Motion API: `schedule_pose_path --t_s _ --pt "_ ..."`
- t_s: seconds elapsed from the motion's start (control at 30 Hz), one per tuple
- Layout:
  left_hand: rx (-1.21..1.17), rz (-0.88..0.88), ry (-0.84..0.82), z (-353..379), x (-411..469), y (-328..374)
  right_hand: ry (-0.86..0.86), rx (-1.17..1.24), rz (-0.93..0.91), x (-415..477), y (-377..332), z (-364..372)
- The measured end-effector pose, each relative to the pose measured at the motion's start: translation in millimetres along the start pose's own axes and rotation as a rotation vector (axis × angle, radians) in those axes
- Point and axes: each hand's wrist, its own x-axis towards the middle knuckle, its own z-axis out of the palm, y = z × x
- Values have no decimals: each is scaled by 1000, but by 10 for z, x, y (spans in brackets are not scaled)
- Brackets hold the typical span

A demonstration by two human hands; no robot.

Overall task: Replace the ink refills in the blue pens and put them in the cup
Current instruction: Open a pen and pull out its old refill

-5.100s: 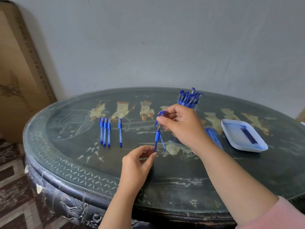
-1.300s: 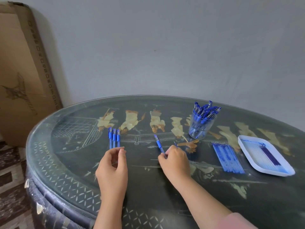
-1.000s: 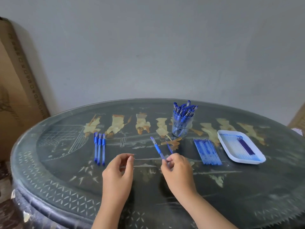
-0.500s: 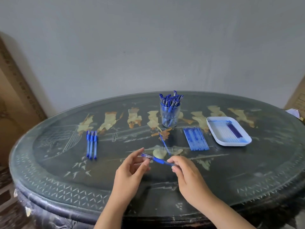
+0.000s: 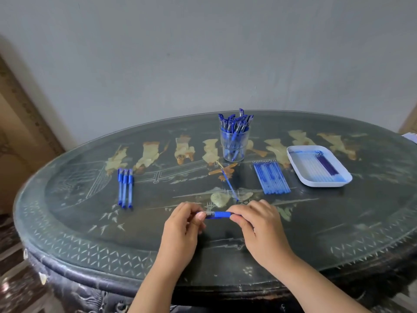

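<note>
I hold one blue pen (image 5: 217,215) level above the table's near side. My left hand (image 5: 184,227) pinches its tip end and my right hand (image 5: 259,224) grips the barrel end; only the blue grip shows between them. Three more blue pens (image 5: 125,187) lie side by side at the left. A loose refill (image 5: 229,182) lies on the table just beyond my hands. A clear cup (image 5: 234,143) packed with several blue pens stands at the back centre. A row of refills (image 5: 272,177) lies right of the cup.
A white tray (image 5: 345,180) holding several used refills sits at the far right. The dark oval table (image 5: 90,249) has a glass top, and its curved edge is close to me. A grey wall rises behind. Cardboard leans at the left.
My right hand picked the pen up off the table and brought it toward me. My left hand closed on its tip end, and the pen now lies level between both hands.
</note>
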Motion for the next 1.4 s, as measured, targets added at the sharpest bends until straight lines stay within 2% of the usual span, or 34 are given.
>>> schedule_pose_path --t_s 0.27,0.53,1.23,1.4 --pt "64 104 -32 -3 -9 -9 -31 -98 -36 -24 -39 -43" --pt "77 106 -36 3 -14 -5 3 -133 -9 -26 -55 -32" --pt "-88 -184 -148 -39 -29 55 63 -216 -120 -52 -146 -65" --pt "-416 -319 -8 -142 8 -35 185 -125 31 -1 -53 -106"
